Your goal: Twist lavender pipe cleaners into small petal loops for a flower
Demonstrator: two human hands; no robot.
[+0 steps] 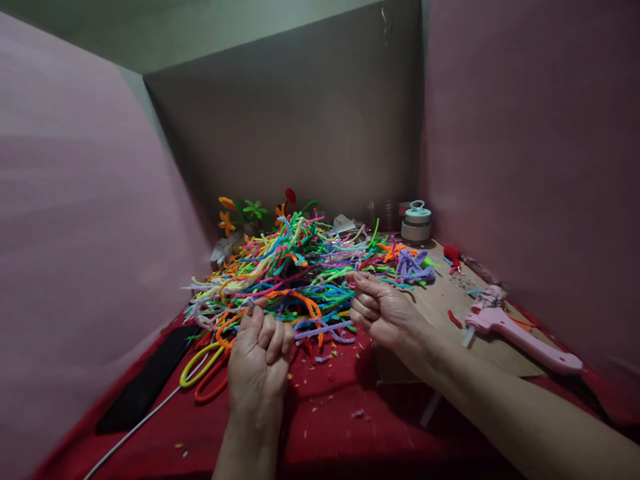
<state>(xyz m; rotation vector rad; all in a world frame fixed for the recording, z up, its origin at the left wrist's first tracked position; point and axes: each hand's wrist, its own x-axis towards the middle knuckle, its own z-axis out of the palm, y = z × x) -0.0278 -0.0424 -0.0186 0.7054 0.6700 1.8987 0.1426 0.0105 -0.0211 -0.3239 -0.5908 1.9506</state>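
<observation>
My left hand (263, 340) is closed, thumb on top, around a purple pipe cleaner (324, 329). The purple stem runs across to my right hand (373, 303), whose fingers are also curled shut on it. A bit of purple shows at each thumb; the part inside the fists is hidden. Right behind both hands lies a big tangled heap of pipe cleaners (300, 250) in many colours. Yellow loop (189, 370) and red loop (207, 393) stems hang out of the heap beside my left wrist.
A pink glue gun (525, 337) lies on a cardboard sheet (435, 307) at the right. Behind it stands a lidded jar (416, 223). A purple bundle (415, 267) rests by the heap. A black strip (147, 380) and white cable (143, 423) lie left on the red cloth (340, 427).
</observation>
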